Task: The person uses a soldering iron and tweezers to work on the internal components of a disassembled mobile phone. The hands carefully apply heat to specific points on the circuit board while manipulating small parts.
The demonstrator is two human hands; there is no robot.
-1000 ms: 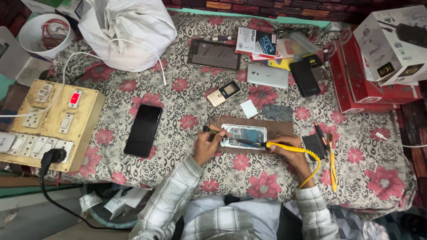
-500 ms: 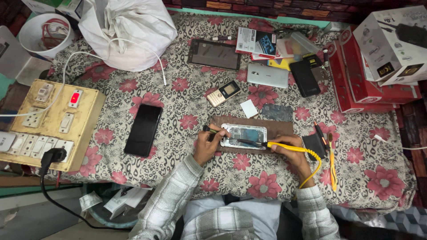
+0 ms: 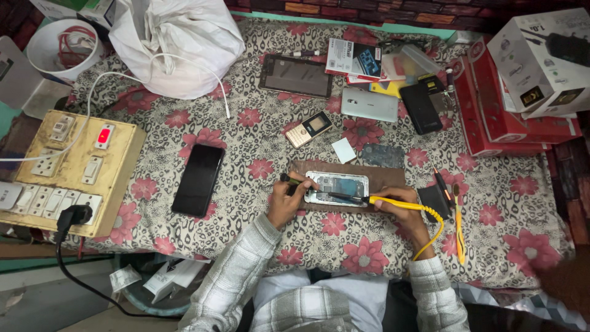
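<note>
**A:** How far along does the work look?

**B:** Midway, I'd judge. The opened smartphone with its back cover off (image 3: 337,187) lies on a brown rectangular mat (image 3: 387,178), its insides bare, so the opening is done. The repair on the board looks in hand, and closing up is left.

**A:** And the hands?

**B:** The right hand (image 3: 399,206), just right of the phone, is clenched around a yellow-handled soldering iron with a coiled yellow cord (image 3: 399,203), its dark tip over the phone. The left hand (image 3: 287,200), at the phone's left end, pinches a thin dark tool (image 3: 290,180); I cannot tell what kind.

**A:** What is around it?

**B:** A tabletop under a leopard-print cloth with red flowers (image 3: 246,141). Far left of the phone is a yellow wooden switchboard with sockets and a lit red switch (image 3: 67,172). Up left is a white plastic bag (image 3: 175,43), far right a stack of red and white cardboard boxes (image 3: 522,92). Left of the phone lies a black smartphone (image 3: 198,179), above it a small gold keypad phone (image 3: 309,128). A brick wall (image 3: 381,9) runs behind.
</note>
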